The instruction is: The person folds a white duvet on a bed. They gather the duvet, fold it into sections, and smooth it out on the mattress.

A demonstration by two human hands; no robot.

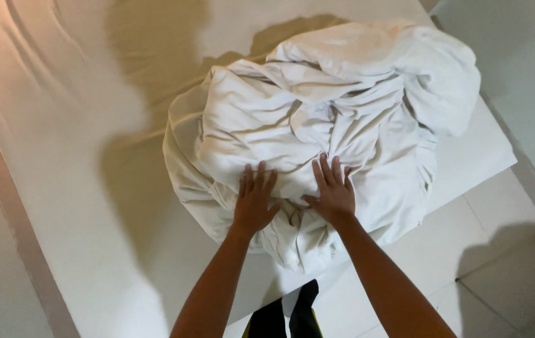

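A big crumpled heap of white bedding (pixel 323 119) lies on the near corner of a bed covered with a white sheet (pixel 73 138). My left hand (pixel 255 199) rests flat on the heap's near side, fingers spread. My right hand (pixel 333 191) lies flat beside it, also with fingers apart, pressing on the folds. Neither hand grips the cloth. Part of the heap hangs over the bed's edge toward me.
The bed's corner (pixel 499 159) points right, above a pale tiled floor (pixel 486 263). A grey strip (pixel 11 219) runs along the bed's left side. My dark clothing (pixel 289 316) shows at the bottom edge. A white wall (pixel 530 56) stands at the right.
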